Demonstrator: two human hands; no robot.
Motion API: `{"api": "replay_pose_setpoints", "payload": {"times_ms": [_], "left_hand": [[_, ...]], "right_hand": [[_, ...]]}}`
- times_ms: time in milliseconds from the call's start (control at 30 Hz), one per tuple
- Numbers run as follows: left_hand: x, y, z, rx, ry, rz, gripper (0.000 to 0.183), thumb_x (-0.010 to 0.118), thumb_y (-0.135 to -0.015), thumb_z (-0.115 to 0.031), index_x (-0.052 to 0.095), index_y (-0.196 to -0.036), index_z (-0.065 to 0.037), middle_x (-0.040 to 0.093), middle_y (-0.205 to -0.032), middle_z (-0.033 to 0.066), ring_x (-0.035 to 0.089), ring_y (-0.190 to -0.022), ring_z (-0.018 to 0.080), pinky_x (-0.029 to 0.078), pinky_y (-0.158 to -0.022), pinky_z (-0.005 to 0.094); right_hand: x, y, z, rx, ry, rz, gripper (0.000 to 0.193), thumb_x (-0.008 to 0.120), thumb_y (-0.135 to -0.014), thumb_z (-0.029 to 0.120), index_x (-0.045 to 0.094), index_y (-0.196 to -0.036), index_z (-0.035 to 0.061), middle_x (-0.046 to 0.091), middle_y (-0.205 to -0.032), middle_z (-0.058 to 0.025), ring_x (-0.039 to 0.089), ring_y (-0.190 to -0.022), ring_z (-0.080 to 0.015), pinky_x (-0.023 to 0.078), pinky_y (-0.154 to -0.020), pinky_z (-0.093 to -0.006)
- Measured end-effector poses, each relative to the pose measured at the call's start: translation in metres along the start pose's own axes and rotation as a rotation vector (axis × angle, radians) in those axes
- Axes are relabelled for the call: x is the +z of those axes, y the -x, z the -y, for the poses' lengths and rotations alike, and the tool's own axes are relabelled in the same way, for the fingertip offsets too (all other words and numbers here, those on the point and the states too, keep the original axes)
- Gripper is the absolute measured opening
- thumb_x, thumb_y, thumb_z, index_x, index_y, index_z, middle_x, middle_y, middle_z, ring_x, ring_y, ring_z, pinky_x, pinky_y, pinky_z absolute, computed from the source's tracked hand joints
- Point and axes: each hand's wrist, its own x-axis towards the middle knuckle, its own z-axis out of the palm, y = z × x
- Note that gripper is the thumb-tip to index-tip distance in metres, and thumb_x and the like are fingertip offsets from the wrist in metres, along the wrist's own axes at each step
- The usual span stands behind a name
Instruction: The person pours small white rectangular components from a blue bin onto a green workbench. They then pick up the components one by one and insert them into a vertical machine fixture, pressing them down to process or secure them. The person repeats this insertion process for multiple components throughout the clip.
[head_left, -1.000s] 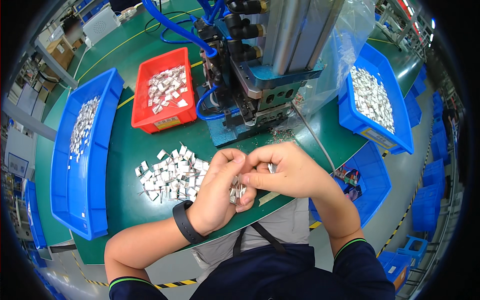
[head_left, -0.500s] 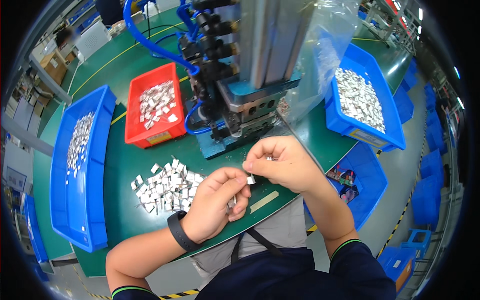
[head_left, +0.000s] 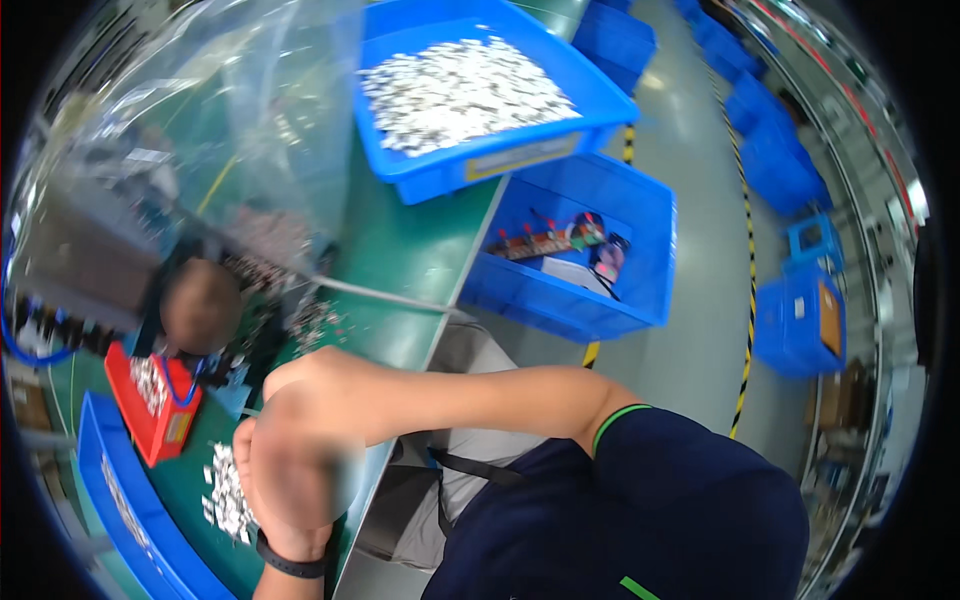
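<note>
My right hand [head_left: 325, 395] and my left hand [head_left: 272, 490] are close together at the lower left, above the green table's [head_left: 400, 250] near edge. A blurred patch covers the fingers of both, so whatever they hold cannot be made out. A dark band circles my left wrist. Just left of my left hand lies a loose pile of small white and silver metal parts [head_left: 228, 500]. Beyond my hands stands a bench machine [head_left: 90, 260], partly blurred, with a metal rod [head_left: 385, 294] reaching out to the right.
A red bin [head_left: 152, 445] and a long blue bin [head_left: 165, 535], both holding small parts, stand on the left. A blue bin [head_left: 410, 182] full of white parts sits at the far edge. Below it, another blue bin [head_left: 600, 318] contains tools. Clear plastic sheeting [head_left: 290, 90] hangs by the machine.
The view has swung to the right, so the hands, machine and bins appear further left. Earlier my right fingers pinched near a small metal part by my left hand; now the fingers are blurred.
</note>
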Motion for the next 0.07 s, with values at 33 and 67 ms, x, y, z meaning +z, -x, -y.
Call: {"api": "replay_pose_setpoints", "payload": {"times_ms": [33,67], "left_hand": [[-0.0013,-0.0004,0.0003,0.017,-0.03,0.016,0.008,0.046,-0.099,-0.019,0.046,-0.102,-0.011,0.051,-0.075,0.004,0.042,-0.047,0.0072,0.031,-0.035,0.0192],[-0.0031,-0.0023,0.0023,0.014,-0.034,0.006,0.01,0.045,-0.1,-0.021,0.046,-0.102,-0.012,0.051,-0.077,0.0047,0.041,-0.046,0.0074,0.032,-0.034,0.0197]], "right_hand": [[-0.0011,0.0009,-0.0001,-0.036,0.013,-0.016,0.026,0.064,-0.087,0.024,0.061,-0.077,0.0003,0.069,-0.071,-0.0088,0.064,-0.063,-0.018,0.049,-0.059,-0.0307],[-0.0038,0.0036,0.0009,-0.023,0.037,-0.019,0.028,0.065,-0.085,0.027,0.062,-0.078,0.0003,0.07,-0.073,-0.0091,0.066,-0.065,-0.0236,0.049,-0.06,-0.0326]]}}
